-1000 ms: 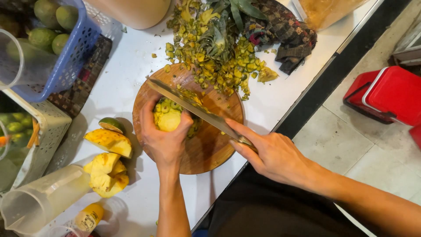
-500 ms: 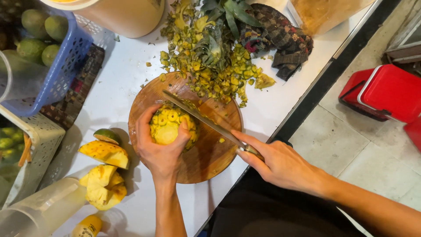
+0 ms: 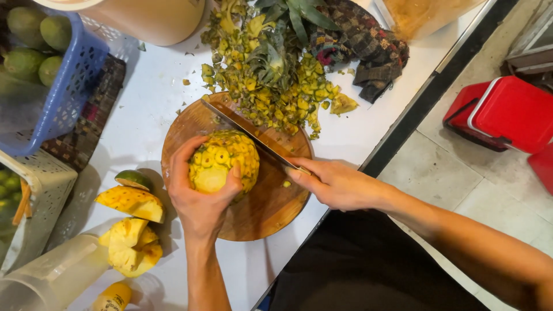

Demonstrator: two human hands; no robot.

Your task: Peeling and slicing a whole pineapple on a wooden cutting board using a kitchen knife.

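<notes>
A peeled yellow pineapple [image 3: 226, 161] lies on a round wooden cutting board [image 3: 259, 213]. My left hand [image 3: 199, 198] grips it from the near side, fingers wrapped around its end. My right hand [image 3: 331, 181] is closed on the handle of a long knife [image 3: 247, 129], whose blade lies across the far side of the pineapple, its tip pointing to the upper left.
A heap of pineapple peel and crowns [image 3: 271, 63] lies beyond the board, with a dark checked cloth [image 3: 363, 40] beside it. Cut pineapple pieces [image 3: 131, 224] lie at left. A blue basket of green fruit [image 3: 43, 63], a white basket [image 3: 34, 201], a clear jug [image 3: 49, 276] and a red box [image 3: 501, 115] on the floor.
The pineapple has been turned on the board so more of it shows under my left hand. The knife has shifted up to rest on the pineapple's far side.
</notes>
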